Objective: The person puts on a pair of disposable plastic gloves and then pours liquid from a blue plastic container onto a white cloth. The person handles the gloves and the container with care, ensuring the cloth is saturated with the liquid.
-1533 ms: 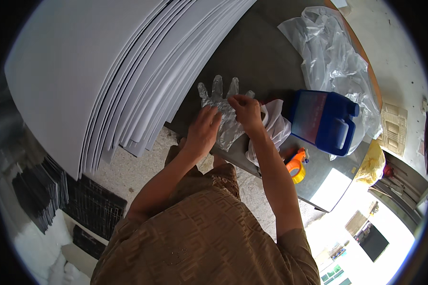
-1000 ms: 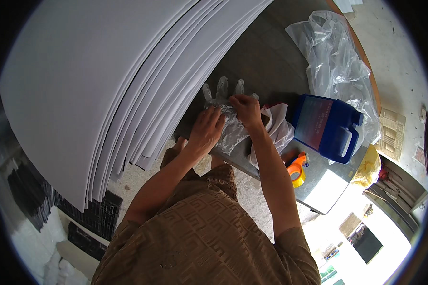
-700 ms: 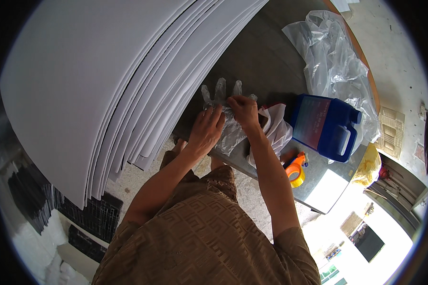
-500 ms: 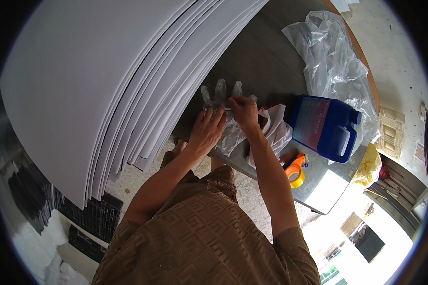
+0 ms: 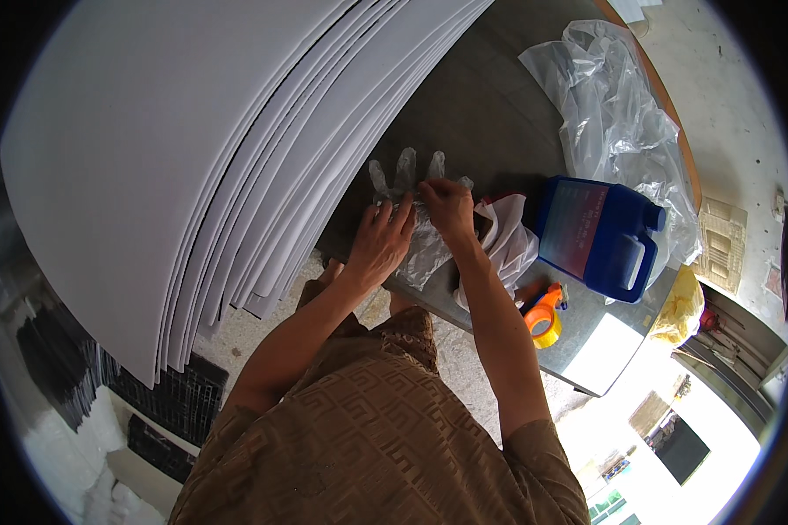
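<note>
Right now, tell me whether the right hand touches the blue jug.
Apart: the head view shows a white bag between the right hand and blue jug.

Place: a small workshop or packing room, by its look
Stock: a thick stack of large white sheets (image 5: 149,131) filling the left side
Worktable (image 5: 499,114): dark-topped, bearing a blue plastic jerrycan (image 5: 578,232), an orange tape dispenser (image 5: 548,302), a clear disposable glove (image 5: 425,254) and crumpled clear plastic sheeting (image 5: 617,114)
Lower left: bundled thin black pieces (image 5: 57,359), kind unclear
Floor (image 5: 258,334): rough, speckled, concrete-like
</note>
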The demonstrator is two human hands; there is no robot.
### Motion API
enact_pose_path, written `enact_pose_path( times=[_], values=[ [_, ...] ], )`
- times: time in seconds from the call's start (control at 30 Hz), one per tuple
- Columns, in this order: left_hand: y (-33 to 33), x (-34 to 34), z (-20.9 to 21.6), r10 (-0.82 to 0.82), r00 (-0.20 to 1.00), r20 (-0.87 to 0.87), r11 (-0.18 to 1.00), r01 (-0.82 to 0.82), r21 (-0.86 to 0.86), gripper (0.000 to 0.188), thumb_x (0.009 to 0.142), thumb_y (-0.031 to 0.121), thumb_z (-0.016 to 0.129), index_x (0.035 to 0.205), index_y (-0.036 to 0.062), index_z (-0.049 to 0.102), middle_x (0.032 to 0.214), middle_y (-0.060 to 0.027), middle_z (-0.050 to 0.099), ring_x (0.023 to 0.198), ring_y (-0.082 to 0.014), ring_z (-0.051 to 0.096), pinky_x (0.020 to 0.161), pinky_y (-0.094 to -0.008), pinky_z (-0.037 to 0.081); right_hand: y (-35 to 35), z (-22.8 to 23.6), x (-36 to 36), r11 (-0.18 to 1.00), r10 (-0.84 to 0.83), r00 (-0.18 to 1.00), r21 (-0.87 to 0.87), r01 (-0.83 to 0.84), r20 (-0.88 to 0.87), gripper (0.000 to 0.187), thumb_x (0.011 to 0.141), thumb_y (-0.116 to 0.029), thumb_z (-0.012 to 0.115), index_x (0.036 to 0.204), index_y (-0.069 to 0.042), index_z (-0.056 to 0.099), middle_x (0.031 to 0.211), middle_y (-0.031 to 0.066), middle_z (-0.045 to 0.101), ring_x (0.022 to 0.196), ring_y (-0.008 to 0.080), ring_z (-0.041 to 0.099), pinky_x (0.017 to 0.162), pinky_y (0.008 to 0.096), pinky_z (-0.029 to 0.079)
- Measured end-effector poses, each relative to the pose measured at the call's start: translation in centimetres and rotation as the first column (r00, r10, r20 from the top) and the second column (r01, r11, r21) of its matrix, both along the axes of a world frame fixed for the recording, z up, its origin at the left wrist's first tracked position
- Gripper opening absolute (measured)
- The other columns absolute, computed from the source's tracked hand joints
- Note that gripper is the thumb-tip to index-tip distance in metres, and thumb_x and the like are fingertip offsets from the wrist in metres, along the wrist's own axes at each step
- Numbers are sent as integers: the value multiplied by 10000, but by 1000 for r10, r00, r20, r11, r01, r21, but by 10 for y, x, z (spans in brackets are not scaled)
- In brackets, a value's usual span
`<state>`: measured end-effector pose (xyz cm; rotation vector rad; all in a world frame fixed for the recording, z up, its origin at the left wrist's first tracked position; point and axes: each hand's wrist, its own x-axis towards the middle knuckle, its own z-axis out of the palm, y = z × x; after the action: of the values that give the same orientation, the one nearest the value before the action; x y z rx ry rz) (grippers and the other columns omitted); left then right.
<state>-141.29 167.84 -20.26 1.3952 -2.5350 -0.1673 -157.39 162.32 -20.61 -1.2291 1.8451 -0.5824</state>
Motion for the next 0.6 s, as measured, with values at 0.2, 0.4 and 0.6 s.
enact_pose_path(
  times=[0.2,0.4,0.6],
  values=[
    [0,0,0,-7,1000,19,1000,7,0,425,862,178,638,1263,38,613,1402,-89,478,1108,-249,504,934,-395,432,-1,3,3,1000,-8,999,-18,8,-41,247,853,-238,706,970,-26,754,890,161,744,842,265,734,776,348,551],
    [-1,-1,6,-20,999,47,1000,19,22,444,870,184,634,1289,42,598,1421,-88,467,1113,-258,502,958,-404,424,0,2,2,997,-20,998,-81,15,-59,239,832,-193,731,1000,-23,741,896,159,741,821,272,730,758,345,552],
    [-1,2,1,-30,1000,7,999,29,41,444,868,127,632,1302,43,584,1453,-118,452,1122,-261,513,936,-392,449,20,21,-11,972,-94,941,-233,17,-325,455,785,-208,781,1189,-45,648,982,171,665,879,326,640,815,422,502]
  ],
)
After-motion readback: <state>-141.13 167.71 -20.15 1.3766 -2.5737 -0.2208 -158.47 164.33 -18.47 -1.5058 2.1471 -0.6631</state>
